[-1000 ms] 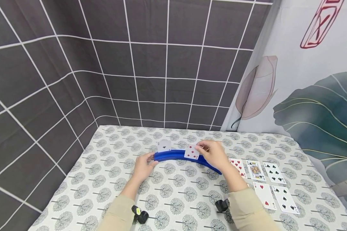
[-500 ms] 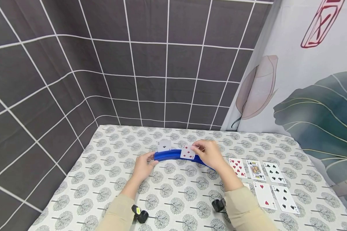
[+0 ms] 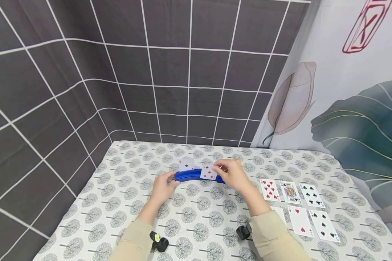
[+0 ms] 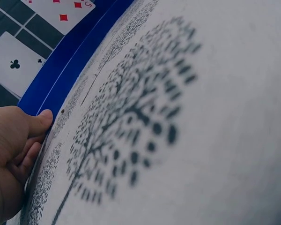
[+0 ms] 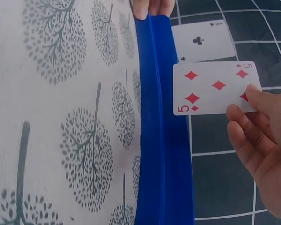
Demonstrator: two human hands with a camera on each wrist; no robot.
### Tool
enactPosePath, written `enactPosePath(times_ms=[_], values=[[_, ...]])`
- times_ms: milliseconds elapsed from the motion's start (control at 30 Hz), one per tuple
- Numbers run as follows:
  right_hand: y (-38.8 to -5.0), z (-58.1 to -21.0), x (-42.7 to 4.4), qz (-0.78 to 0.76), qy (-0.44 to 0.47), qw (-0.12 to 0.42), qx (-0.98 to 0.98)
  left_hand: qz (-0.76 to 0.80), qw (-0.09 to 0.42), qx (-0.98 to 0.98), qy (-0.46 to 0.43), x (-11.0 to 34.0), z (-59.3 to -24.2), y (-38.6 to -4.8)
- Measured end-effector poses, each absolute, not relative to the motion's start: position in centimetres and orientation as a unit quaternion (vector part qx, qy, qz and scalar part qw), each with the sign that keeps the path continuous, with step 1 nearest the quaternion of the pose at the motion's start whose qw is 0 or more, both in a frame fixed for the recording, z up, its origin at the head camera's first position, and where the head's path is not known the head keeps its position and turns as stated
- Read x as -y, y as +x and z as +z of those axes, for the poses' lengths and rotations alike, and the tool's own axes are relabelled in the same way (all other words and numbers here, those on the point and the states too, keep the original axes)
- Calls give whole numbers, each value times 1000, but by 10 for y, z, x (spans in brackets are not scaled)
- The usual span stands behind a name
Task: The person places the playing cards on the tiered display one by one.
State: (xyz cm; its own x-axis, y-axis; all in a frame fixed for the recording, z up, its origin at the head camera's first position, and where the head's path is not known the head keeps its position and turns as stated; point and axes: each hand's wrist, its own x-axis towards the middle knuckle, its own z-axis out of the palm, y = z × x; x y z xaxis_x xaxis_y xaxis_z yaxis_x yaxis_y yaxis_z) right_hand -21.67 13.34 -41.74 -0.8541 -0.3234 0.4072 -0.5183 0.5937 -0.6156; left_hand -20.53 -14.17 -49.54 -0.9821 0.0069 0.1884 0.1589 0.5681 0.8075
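A curved blue card holder lies across the table, with an ace of clubs standing in its left part. My left hand grips the holder's left end; in the left wrist view the thumb of that hand lies against the blue edge. Between thumb and fingers my right hand pinches the five of diamonds by its right side. In the right wrist view the five is over the holder's edge, close beside the ace; whether it touches the slot I cannot tell.
Several cards lie face up at the right of the table, among them a heart card, a king, a club card, a two of hearts and a spade card. Another card is partly behind the right sleeve.
My right hand has moved left along the holder with the five of diamonds, bringing it nearer the ace. The left hand has stayed at the holder's left end.
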Motion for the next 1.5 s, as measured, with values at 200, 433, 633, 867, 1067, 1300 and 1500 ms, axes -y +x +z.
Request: enactPosePath(times_ms=[200, 433, 633, 867, 1067, 1300, 1500], values=[[-217, -418, -128, 383, 232, 122, 886, -460, 90, 882, -51, 140, -495, -204], [-217, -420, -122, 394, 241, 125, 878, -458, 92, 883, -51, 140, -494, -204], [-218, -423, -116, 401, 257, 139, 868, -459, 86, 883, -46, 140, -493, -204], [-217, -424, -108, 406, 265, 160, 860, -460, 84, 883, -42, 140, -493, -204], [-219, -428, -102, 408, 273, 178, 853, -461, 85, 882, -40, 139, -493, -204], [-219, -429, -96, 408, 282, 180, 849, -458, 79, 885, -33, 139, -494, -204], [-222, -433, -91, 403, 282, 173, 853, -458, 79, 885, -30, 139, -493, -203]])
